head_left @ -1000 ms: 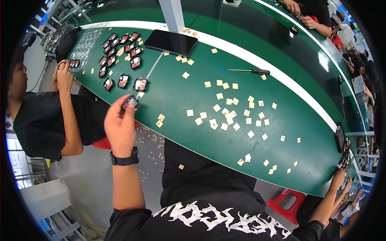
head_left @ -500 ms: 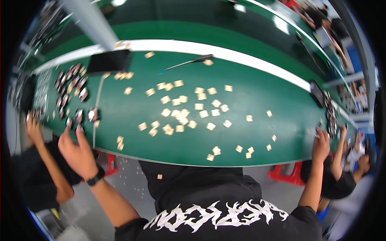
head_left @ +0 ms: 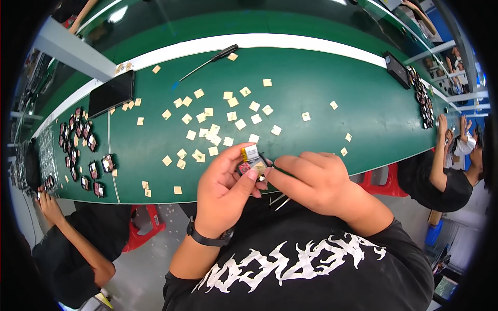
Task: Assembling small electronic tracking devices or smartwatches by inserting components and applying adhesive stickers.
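Note:
My left hand (head_left: 220,189), wearing a black band, is closed around a small electronic module (head_left: 254,168) above the near edge of the table. A silver and yellow part resembling a battery pouch (head_left: 250,152) stands up at its far side. My right hand (head_left: 311,179) meets it from the right, thumb and fingers pinched at the module's dark edge; its fingertips partly hide that side. Below the right hand, two thin pale prongs (head_left: 281,203) stick out, perhaps tweezers; their other end is hidden.
Cream square pieces (head_left: 208,111) lie scattered over the green table (head_left: 306,140). Several black modules (head_left: 93,169) sit at left, more (head_left: 425,103) at far right by a black box (head_left: 397,70). A screwdriver (head_left: 210,63) and black tablet (head_left: 112,94) lie at the back. People sit on both sides.
My hands have come together from opposite ends of the table, to the middle in front of me. The module is now between them. The view has shifted too.

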### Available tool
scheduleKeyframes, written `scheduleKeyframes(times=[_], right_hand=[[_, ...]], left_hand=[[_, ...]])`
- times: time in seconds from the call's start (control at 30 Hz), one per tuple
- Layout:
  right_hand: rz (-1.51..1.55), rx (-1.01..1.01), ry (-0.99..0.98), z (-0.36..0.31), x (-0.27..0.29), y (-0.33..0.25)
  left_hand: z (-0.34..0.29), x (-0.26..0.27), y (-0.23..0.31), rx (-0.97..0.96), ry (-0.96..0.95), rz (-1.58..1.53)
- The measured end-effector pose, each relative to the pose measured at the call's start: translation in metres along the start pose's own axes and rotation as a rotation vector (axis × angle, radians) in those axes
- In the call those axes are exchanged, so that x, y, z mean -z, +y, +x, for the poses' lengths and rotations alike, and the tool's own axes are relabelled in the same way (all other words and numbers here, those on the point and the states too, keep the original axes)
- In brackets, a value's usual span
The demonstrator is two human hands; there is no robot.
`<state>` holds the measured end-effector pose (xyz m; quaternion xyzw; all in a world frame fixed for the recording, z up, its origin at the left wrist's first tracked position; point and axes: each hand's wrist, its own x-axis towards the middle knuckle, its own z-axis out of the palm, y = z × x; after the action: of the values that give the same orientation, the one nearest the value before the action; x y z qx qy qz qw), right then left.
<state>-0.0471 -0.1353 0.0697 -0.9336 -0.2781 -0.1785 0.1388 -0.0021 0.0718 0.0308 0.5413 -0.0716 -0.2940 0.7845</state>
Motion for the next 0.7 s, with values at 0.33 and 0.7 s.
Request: scheduleKeyframes(times=[0.33, 0.7], right_hand=[[0.296, -0.535, -0.075, 0.003, -0.016, -0.018], [0.496, -0.598, -0.053, 0.008, -0.028, -0.026]], left_hand=[[-0.006, 0.019, -0.008, -0.035, 0.125, 0.073], [-0.002, 0.015, -0.009, 0.015, 0.169, 0.129]])
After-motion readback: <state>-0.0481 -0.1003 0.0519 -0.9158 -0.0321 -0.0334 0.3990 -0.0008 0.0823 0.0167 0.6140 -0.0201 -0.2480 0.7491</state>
